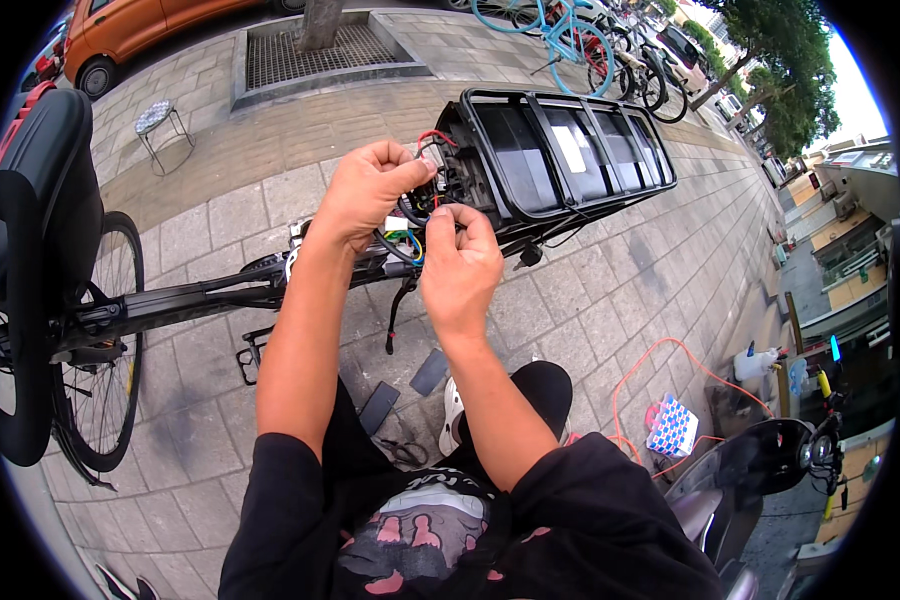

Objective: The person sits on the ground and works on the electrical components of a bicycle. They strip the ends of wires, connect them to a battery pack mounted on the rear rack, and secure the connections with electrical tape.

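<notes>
My left hand is closed in a pinch on a thin wire at the end of the black rear rack of an electric bike. Just below and to its right, my right hand also pinches a wire, with a bit of red showing at its fingertips. A tangle of dark wires lies exposed between them, and a red wire loops above. Close under my hands, a white connector and blue and yellow wires stick out by the frame. My fingers hide the wire ends.
The bike's black frame runs left to a black seat and a wheel. Two dark flat pieces lie on the paving near my feet. A checked box, an orange cord and a scooter are at right; a stool stands far left.
</notes>
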Demonstrator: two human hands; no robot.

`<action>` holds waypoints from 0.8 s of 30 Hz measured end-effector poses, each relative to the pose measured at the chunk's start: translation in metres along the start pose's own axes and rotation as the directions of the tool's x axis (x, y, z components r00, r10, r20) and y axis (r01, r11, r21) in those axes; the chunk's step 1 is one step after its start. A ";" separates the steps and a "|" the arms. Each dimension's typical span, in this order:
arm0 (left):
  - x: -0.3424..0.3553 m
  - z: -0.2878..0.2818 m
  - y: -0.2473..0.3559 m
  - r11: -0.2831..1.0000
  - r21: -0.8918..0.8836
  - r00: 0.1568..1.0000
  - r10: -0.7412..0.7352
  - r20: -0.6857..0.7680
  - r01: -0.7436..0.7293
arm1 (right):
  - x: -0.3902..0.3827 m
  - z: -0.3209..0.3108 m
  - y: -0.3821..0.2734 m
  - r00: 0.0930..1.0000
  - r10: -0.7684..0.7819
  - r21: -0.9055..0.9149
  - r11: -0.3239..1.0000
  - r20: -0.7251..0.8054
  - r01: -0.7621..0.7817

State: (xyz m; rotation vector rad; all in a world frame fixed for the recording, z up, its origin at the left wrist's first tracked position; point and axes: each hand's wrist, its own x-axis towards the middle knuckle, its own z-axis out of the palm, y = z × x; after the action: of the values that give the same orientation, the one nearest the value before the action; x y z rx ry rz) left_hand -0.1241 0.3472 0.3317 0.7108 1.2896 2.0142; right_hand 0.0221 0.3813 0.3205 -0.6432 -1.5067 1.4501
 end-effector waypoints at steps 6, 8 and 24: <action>-0.001 0.004 0.001 0.997 -0.064 0.996 -0.043 -0.083 0.038 | 0.003 -0.001 0.004 1.000 -0.007 -0.001 1.000 -0.015 0.007; -0.001 0.002 -0.001 0.993 -0.103 0.994 -0.058 -0.088 0.049 | 0.003 0.000 0.005 1.000 -0.019 -0.005 1.000 -0.018 0.019; 0.002 0.000 -0.006 0.983 -0.172 0.994 -0.076 -0.081 0.061 | 0.005 0.002 0.008 1.000 -0.013 0.049 0.999 -0.025 0.014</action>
State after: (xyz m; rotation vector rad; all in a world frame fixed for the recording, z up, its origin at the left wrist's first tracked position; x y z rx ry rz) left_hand -0.1240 0.3507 0.3265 0.4975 1.1575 2.0887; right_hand 0.0167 0.3862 0.3140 -0.6178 -1.4492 1.4594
